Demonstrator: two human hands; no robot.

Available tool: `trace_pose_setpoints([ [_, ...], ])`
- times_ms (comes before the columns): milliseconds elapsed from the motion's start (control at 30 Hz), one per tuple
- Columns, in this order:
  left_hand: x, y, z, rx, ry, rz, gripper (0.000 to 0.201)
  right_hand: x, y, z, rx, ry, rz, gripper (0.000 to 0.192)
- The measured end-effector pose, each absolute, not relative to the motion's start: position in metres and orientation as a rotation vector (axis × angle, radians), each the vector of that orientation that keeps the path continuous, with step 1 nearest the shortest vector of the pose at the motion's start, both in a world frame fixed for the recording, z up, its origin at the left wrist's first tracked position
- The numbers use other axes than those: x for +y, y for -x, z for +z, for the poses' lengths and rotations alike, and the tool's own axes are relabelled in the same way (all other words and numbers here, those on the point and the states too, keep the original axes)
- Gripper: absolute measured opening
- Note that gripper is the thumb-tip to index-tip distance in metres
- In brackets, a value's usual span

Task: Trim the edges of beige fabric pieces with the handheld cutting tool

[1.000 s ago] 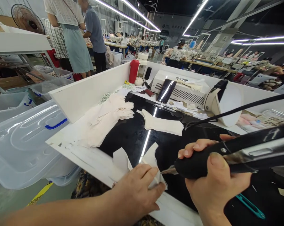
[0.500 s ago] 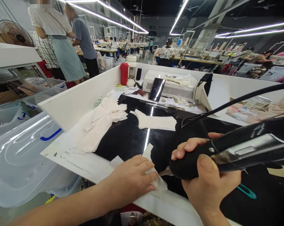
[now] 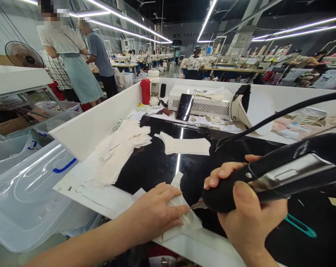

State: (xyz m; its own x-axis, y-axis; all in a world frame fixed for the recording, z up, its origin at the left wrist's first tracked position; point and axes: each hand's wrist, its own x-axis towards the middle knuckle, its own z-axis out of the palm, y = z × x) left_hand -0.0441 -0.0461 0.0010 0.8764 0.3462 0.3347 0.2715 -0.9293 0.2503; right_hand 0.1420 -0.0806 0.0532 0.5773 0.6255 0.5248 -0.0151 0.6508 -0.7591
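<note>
My left hand (image 3: 153, 211) lies flat on a small white fabric piece (image 3: 184, 218) at the near edge of the glossy black work surface (image 3: 156, 163), pinning it down. My right hand (image 3: 248, 218) grips a black corded hand tool (image 3: 273, 178); its metal tip (image 3: 197, 204) points left and touches the fabric just beside my left fingertips. The tool's black cable (image 3: 281, 115) arcs up to the right.
A stack of cream fabric pieces (image 3: 120, 148) and a loose piece (image 3: 187, 145) lie further back. A white machine (image 3: 201, 102) with a phone (image 3: 184, 106), a red flask (image 3: 144, 91), teal snips (image 3: 300, 225). Clear plastic bins (image 3: 25, 193) stand left. People stand at back left.
My left hand slid slightly right and flattened over the fabric piece; the tool tip stayed against it. The view shifted a little.
</note>
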Motion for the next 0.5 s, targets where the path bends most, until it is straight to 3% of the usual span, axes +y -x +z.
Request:
trace_pose_setpoints([
  [500,-0.048,0.043,-0.002,0.547,-2.799,0.576,0.033,-0.068,-0.134,0.059,-0.845,0.82,0.452,0.04],
])
